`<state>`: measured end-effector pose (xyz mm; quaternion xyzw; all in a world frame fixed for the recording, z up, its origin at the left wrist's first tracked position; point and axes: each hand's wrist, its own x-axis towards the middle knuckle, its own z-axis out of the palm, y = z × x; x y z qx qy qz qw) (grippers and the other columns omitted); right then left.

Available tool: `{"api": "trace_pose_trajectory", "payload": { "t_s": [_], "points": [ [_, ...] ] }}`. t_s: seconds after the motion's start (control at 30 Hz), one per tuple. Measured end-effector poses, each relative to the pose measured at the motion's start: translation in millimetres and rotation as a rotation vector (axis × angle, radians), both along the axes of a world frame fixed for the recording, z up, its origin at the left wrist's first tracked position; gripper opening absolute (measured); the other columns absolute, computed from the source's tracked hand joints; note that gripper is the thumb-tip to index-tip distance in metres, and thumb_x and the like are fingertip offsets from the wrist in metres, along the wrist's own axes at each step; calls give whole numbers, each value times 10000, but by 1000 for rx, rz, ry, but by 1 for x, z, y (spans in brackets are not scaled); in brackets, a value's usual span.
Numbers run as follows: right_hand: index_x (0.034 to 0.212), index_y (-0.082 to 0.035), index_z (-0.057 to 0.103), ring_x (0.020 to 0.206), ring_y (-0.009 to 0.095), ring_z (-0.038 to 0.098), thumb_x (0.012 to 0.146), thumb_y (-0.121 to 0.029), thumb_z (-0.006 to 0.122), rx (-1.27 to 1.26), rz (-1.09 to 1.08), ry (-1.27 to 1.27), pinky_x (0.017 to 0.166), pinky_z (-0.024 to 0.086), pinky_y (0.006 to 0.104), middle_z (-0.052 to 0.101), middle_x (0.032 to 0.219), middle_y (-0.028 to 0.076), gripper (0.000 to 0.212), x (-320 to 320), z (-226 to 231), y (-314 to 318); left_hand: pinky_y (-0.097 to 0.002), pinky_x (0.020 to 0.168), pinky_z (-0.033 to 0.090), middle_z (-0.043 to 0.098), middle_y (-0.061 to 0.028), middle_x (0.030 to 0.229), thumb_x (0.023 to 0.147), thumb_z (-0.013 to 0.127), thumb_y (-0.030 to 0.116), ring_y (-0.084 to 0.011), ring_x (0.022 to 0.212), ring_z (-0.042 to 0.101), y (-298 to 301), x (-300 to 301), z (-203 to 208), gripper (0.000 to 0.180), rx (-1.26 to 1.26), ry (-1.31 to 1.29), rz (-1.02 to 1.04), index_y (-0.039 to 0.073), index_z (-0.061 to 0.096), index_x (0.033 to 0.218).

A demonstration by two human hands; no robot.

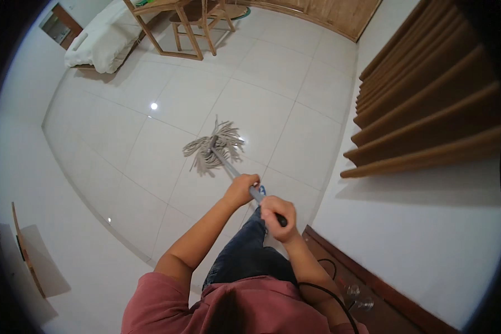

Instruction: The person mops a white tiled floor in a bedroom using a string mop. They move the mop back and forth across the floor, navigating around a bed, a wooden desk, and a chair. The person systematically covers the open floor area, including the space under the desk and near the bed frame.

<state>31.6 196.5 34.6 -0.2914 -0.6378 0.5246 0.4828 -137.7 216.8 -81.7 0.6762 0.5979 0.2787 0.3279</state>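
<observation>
A string mop with grey strands lies spread on the tiled floor ahead of me. Its grey handle slants back toward my body and ends in a black grip. Lower down the handle, my left hand is closed around the shaft. My right hand wraps the upper end, just below the black tip. Both arms reach forward, the left one stretched farther. Part of a blue and white shoe shows beside the handle.
Glossy white tiles cover the floor. A bed stands at the far left, a wooden table and chair at the back. Brown curtains hang on the right. A dark wooden cabinet with glassware is at my right side.
</observation>
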Motion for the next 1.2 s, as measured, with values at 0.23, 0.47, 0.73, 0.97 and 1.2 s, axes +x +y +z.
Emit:
{"api": "trace_pose_trajectory", "payload": {
  "t_s": [0.23, 0.47, 0.73, 0.97, 1.2],
  "points": [
    [760, 19, 584, 587, 110, 509, 834, -30, 538, -195, 49, -23, 535, 405, 252, 571, 671, 54, 101, -18, -12, 122, -454, 606, 443, 602, -165, 678, 689, 604, 36, -387, 718, 599, 101, -18, -32, 87, 181, 13, 267, 60, 558, 759],
    [685, 4, 466, 478, 112, 374, 867, -6, 446, -151, -161, 63, 477, 340, 263, 431, 544, 41, 183, 45, 62, 200, -458, 672, 464, 652, -126, 803, 719, 595, 57, -358, 814, 619, 200, 77, 21, 154, 34, -123, 18, 94, 592, 868],
    [663, -92, 371, 418, 113, 357, 885, -135, 442, 185, -365, 229, 494, 328, 299, 371, 463, 2, 237, 68, 71, 251, -459, 656, 454, 613, -118, 671, 706, 614, 126, -353, 699, 609, 276, 147, 43, 92, 101, -209, -200, 97, 547, 763],
    [662, -97, 360, 401, 121, 336, 923, -180, 443, 125, -51, 322, 455, 303, 289, 364, 457, 3, 287, 16, 78, 322, -472, 592, 459, 595, -154, 632, 670, 629, 106, -392, 651, 593, 312, 98, 48, 101, 197, -263, 206, 73, 541, 707],
    [690, -32, 514, 458, 144, 447, 853, -132, 529, -143, 293, 330, 531, 412, 310, 480, 532, 34, 192, -57, 10, 359, -465, 582, 438, 595, -169, 653, 724, 655, 147, -380, 656, 597, 290, -17, -2, 115, 105, -130, 556, 65, 577, 738]
  ]
}}
